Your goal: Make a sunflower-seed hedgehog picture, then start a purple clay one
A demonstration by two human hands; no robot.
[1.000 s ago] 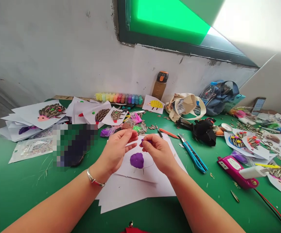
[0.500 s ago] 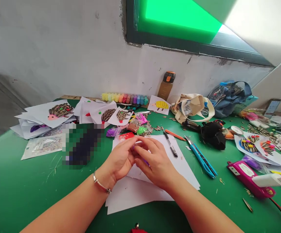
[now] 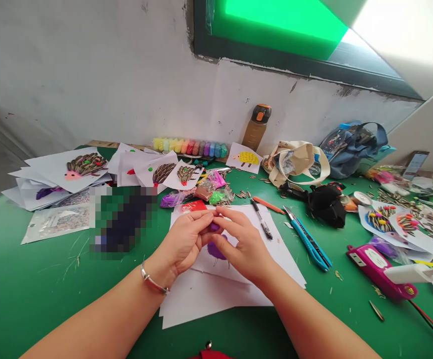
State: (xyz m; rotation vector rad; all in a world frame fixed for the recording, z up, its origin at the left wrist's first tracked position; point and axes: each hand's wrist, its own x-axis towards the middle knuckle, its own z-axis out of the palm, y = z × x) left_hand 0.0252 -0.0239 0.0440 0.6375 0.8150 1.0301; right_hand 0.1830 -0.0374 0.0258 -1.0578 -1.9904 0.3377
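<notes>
Between the fingertips of both hands is a small lump of purple modelling clay (image 3: 214,227). My left hand (image 3: 191,238) pinches it from the left, and my right hand (image 3: 243,244) closes on it from the other side. Just below the fingers, a flat patch of purple clay (image 3: 216,251) lies on the drawing, partly covered by my right fingers. Thin drawn lines run down from the patch. White paper sheets (image 3: 209,294) are stacked unevenly under both hands on the green table (image 3: 126,304).
Right of the paper lie a black pen (image 3: 262,219), an orange stick (image 3: 269,205) and a blue utility knife (image 3: 308,239). A pink glue gun (image 3: 381,271) is farther right. Hedgehog pictures of seeds (image 3: 85,167), clay packets (image 3: 211,189) and a bottle (image 3: 256,128) stand behind.
My fingertips have drawn together and opened to show the purple lump between them. More of the purple patch on the paper is visible. The view has shifted slightly.
</notes>
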